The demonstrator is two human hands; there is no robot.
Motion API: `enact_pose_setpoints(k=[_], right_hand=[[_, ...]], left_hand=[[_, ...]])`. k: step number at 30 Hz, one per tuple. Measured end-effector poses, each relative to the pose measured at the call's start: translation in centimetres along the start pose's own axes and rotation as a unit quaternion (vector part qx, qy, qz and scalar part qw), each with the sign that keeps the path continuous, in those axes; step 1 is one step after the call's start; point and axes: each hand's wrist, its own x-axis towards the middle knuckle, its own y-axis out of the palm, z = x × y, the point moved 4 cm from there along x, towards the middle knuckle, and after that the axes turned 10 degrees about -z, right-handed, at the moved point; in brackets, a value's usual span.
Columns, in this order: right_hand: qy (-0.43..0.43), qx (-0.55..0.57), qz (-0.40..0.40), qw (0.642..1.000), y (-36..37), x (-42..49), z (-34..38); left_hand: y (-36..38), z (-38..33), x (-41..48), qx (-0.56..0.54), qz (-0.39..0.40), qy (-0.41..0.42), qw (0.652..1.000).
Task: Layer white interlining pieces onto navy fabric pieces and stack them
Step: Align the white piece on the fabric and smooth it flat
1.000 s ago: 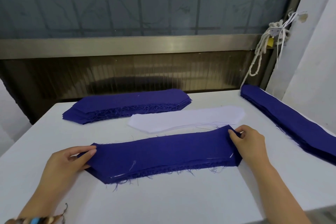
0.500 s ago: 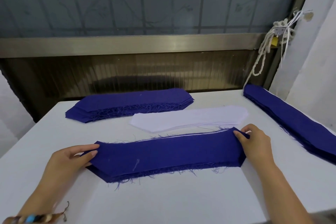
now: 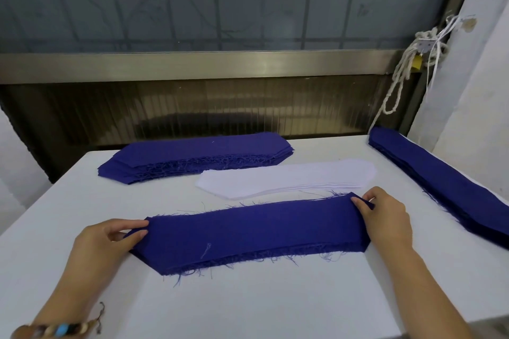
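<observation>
While ends need squaring, left grip (image 3: 108, 241) pinching navy piece (image 3: 253, 228) at left tip, right grip (image 3: 385, 219) pinching right tip, pulling it taut and flat on surface (image 3: 248, 305); white interlining stack (image 3: 289, 176) waiting just behind for layering

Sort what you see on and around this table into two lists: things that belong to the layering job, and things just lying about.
Belongs to the job: near navy pile, held at its ends by left hand and right hand; white interlining pile; far navy pile; right-edge navy pile.

Just lying about: knotted rope; metal window rail; bracelet.
</observation>
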Motion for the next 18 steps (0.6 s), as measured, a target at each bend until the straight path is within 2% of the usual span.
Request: enact_pose_setpoints(k=[18], right_hand=[[0.023, -0.085, -0.026, 0.996, 0.31, -0.04, -0.58]], left_hand=[[0.26, -0.12, -0.08, 0.001, 0.005, 0.028, 1.000]])
